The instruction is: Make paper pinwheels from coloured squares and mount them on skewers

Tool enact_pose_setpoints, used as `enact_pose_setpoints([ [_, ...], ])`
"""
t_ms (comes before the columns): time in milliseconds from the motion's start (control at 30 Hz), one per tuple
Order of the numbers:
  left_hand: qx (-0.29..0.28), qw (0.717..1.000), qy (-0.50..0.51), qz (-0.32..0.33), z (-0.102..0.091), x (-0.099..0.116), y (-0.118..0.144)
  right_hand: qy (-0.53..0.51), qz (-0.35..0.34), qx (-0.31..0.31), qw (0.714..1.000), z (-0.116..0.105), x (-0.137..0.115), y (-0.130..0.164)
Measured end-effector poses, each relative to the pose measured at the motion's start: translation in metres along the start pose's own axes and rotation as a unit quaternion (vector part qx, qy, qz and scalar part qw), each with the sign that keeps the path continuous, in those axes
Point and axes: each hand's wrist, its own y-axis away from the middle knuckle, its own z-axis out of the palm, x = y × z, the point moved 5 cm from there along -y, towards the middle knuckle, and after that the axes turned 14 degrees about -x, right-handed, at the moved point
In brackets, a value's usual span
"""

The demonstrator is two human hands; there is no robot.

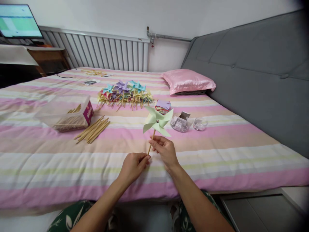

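While the left hand pinches the stick's lower end, the right hand pinches it higher, holding a pale green pinwheel upright above the striped bed; steady, light grips should suit it.

Two hands, left and right, are holding one green pinwheel. One pinwheel pile is sitting far, one stick bundle left, two clear tubs, one pillow far right.
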Motion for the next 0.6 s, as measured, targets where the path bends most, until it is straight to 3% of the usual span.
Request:
enact_pose_setpoints([
  [233,-0.002,1.0,-0.003,0.001,0.0,0.0,0.001,-0.039,-0.088,0.059,0.994,-0.011,-0.009,0.002],
  [600,-0.001,1.0,-0.011,-0.005,0.001,0.0,0.0,-0.071,-0.109,0.084,0.988,-0.016,-0.012,0.004],
])
